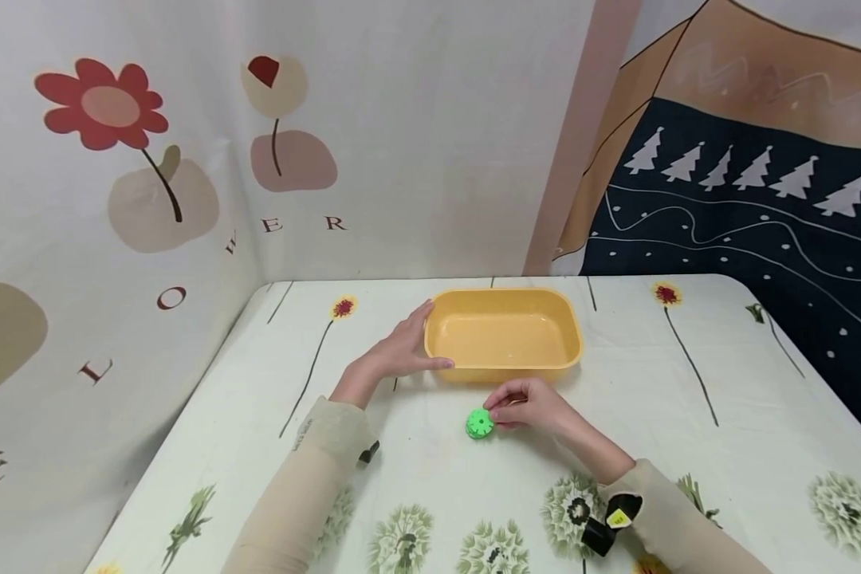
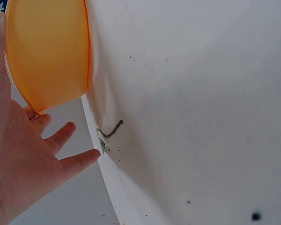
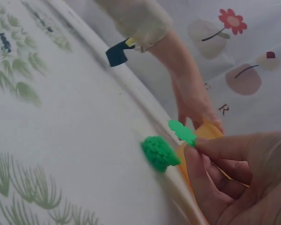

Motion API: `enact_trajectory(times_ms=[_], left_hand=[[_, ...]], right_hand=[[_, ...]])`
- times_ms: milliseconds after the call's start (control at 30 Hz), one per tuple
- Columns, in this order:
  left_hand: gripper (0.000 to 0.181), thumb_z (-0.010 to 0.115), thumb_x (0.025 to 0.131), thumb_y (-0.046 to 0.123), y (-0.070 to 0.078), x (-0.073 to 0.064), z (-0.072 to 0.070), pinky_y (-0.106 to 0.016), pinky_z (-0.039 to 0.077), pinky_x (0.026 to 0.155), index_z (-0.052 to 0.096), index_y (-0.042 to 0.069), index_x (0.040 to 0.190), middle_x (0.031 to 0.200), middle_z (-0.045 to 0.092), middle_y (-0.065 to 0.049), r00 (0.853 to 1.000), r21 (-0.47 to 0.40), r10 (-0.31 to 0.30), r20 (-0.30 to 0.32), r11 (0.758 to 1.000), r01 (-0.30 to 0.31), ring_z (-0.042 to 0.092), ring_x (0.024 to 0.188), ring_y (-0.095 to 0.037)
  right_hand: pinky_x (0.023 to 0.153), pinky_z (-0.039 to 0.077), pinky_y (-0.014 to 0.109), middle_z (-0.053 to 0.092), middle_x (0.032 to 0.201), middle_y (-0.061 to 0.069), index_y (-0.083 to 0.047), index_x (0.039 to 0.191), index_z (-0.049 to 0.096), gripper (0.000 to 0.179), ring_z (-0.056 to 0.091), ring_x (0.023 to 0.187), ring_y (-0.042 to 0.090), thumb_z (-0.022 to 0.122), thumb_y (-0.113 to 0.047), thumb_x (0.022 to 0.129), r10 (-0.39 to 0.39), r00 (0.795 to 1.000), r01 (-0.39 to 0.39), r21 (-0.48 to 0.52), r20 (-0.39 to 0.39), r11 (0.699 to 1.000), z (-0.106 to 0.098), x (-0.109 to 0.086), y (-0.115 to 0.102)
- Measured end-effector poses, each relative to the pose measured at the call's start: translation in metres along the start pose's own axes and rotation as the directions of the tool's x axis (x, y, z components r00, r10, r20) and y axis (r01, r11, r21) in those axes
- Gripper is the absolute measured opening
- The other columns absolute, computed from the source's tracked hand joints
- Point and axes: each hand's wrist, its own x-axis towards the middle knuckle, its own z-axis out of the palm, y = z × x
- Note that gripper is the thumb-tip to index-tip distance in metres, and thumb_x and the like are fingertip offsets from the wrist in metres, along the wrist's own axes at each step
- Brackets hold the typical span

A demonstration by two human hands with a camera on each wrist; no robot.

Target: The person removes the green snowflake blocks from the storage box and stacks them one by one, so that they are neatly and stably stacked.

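Note:
Straight, spread fingers of my left hand [image 1: 402,347] touch the left end of a yellow plastic basin [image 1: 504,373], thumb along its near side. The left wrist view shows fingertips at the orange-looking basin rim [image 2: 88,51], other fingers spread past it. My right hand [image 1: 531,404] pinches a flat green notched plastic disc [image 3: 180,131] between thumb and index finger, in front of the basin. Close under that disc lies a small pile of similar green discs [image 3: 160,154] on the table. From the head view the held disc overlaps the pile, hiding most of it.
A white cloth printed with flowers covers the table [image 1: 273,478]. Behind it hangs a pale curtain [image 1: 430,159] with flower prints and letters. At the right hangs a dark cloth [image 1: 725,231] printed with trees. Black wrist cameras [image 1: 599,536] sit by the sleeves.

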Motion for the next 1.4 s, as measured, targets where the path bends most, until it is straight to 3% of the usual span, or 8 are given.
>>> enact_trajectory(times_ms=[200, 567, 1133, 1400], left_hand=[[0.119, 0.075, 0.081, 0.059, 0.001, 0.002, 0.001, -0.055, 0.025, 0.122, -0.001, 0.015, 0.162, 0.17, 0.002, -0.003, 1.0, -0.005, 0.002, -0.003, 1.0, -0.002, 0.014, 0.156, -0.032], [0.119, 0.076, 0.08, 0.058, 0.001, 0.002, 0.001, -0.054, 0.024, 0.123, 0.0, 0.015, 0.162, 0.17, 0.003, -0.003, 1.0, -0.011, -0.003, -0.005, 1.0, 0.003, 0.014, 0.156, -0.031], [0.119, 0.076, 0.08, 0.058, 0.001, 0.0, 0.001, -0.055, 0.024, 0.123, 0.0, 0.016, 0.162, 0.17, 0.003, -0.003, 1.0, -0.011, -0.014, 0.004, 1.0, 0.014, 0.014, 0.156, -0.031], [0.118, 0.075, 0.081, 0.058, 0.0, 0.001, 0.001, -0.056, 0.025, 0.122, 0.0, 0.015, 0.162, 0.17, 0.002, -0.003, 1.0, -0.001, -0.006, -0.002, 1.0, 0.006, 0.014, 0.156, -0.032]], right_hand=[[0.071, 0.061, 0.024, 0.071, 0.082, -0.002, 0.018, 0.106, 0.063, 0.023, 0.068, 0.073, 0.008, 0.067, 0.005, 0.088, 0.028, 0.999, -0.028, 0.002, -0.039, 1.0, 0.003, 0.003, 0.005], [0.069, 0.06, 0.024, 0.07, 0.085, 0.005, 0.015, 0.105, 0.065, 0.021, 0.067, 0.072, 0.01, 0.068, 0.001, 0.089, 0.027, 0.996, -0.029, -0.019, -0.081, 0.999, 0.008, 0.004, 0.007], [0.07, 0.061, 0.025, 0.072, 0.085, 0.006, 0.016, 0.105, 0.065, 0.023, 0.069, 0.073, 0.01, 0.068, -0.001, 0.09, 0.016, 0.997, -0.017, -0.021, -0.072, 1.0, 0.007, 0.002, 0.005], [0.077, 0.062, 0.03, 0.07, 0.091, 0.006, 0.011, 0.107, 0.066, 0.023, 0.069, 0.08, 0.013, 0.069, -0.005, 0.091, 0.02, 0.996, -0.025, -0.06, -0.088, 0.998, -0.001, -0.004, -0.005]])
